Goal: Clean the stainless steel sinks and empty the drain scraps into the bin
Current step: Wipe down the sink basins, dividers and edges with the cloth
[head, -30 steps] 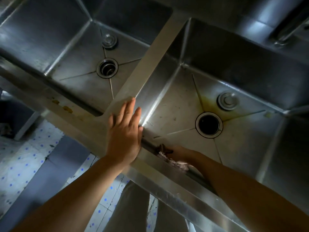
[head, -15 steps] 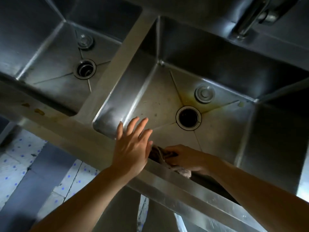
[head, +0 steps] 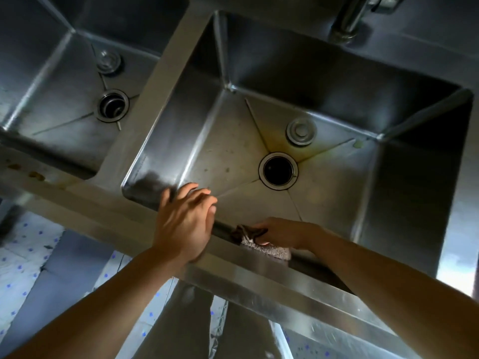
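Both forearms bare, no sleeves, grey trousers (head: 181,327).

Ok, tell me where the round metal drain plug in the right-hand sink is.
The round metal drain plug lies on the right-hand sink floor, just behind the open round drain hole.

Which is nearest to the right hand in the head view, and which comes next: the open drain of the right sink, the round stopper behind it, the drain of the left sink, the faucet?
From the right hand, holding a cloth:
1. Right sink drain, just beyond it.
2. Round stopper, behind that drain.
3. Left sink drain, far left basin.
4. Faucet, top edge.
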`<move>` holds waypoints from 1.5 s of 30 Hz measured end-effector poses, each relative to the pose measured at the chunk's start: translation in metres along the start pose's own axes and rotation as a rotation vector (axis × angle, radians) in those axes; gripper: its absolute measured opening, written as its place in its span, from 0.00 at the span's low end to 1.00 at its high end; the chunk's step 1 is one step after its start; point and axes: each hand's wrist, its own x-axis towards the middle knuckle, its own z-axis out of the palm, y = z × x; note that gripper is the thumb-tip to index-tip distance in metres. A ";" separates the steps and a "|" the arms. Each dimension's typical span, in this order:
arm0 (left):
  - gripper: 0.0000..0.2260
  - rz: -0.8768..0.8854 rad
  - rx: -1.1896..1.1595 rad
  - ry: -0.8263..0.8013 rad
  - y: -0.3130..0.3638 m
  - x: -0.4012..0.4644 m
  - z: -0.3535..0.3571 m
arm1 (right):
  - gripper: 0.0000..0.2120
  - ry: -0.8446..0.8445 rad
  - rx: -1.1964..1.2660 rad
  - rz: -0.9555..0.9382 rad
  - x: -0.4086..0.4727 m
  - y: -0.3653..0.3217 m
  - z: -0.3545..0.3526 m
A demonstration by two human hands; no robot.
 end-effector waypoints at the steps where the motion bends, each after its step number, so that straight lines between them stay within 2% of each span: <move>1: 0.17 0.006 -0.001 -0.014 0.001 0.000 -0.002 | 0.05 0.000 0.026 -0.019 -0.018 -0.006 -0.003; 4: 0.14 0.012 -0.035 -0.097 0.007 0.002 -0.008 | 0.08 0.002 0.046 -0.052 -0.068 -0.017 -0.007; 6: 0.07 0.030 -0.072 -0.138 0.022 0.003 -0.009 | 0.10 0.010 0.079 -0.046 -0.089 -0.018 -0.009; 10: 0.04 0.091 -0.122 -0.128 0.056 0.007 0.000 | 0.11 -0.007 0.246 -0.009 -0.084 -0.007 -0.009; 13: 0.09 0.085 -0.109 -0.111 0.058 0.011 0.006 | 0.09 0.031 0.139 0.048 -0.049 0.015 -0.003; 16: 0.14 0.103 -0.113 -0.116 0.057 0.009 0.004 | 0.07 -0.004 0.041 0.127 -0.017 0.040 0.004; 20: 0.14 0.096 -0.098 -0.124 0.057 0.010 0.003 | 0.16 -0.019 -0.196 0.224 0.006 0.056 0.005; 25: 0.09 0.084 -0.076 -0.144 0.056 0.009 0.003 | 0.15 -0.093 -0.173 0.217 -0.005 0.052 -0.001; 30: 0.03 0.073 -0.106 -0.226 0.062 0.011 -0.002 | 0.10 -0.036 -0.103 0.143 -0.073 0.034 -0.012; 36: 0.13 0.143 -0.193 -0.253 0.110 0.014 0.001 | 0.09 -0.013 -0.023 0.071 -0.136 0.025 -0.019; 38: 0.14 0.185 -0.162 -0.310 0.120 0.014 0.008 | 0.07 -0.001 -0.022 0.111 -0.122 0.036 -0.017; 40: 0.15 0.180 -0.156 -0.309 0.119 0.015 0.013 | 0.07 0.009 -0.128 0.164 -0.095 0.054 -0.013; 42: 0.19 0.182 -0.159 -0.272 0.117 0.016 0.014 | 0.10 -0.006 -0.227 0.226 -0.068 0.071 -0.010; 45: 0.23 0.191 -0.133 -0.294 0.119 0.017 0.016 | 0.14 -0.047 -0.250 0.270 -0.040 0.086 -0.008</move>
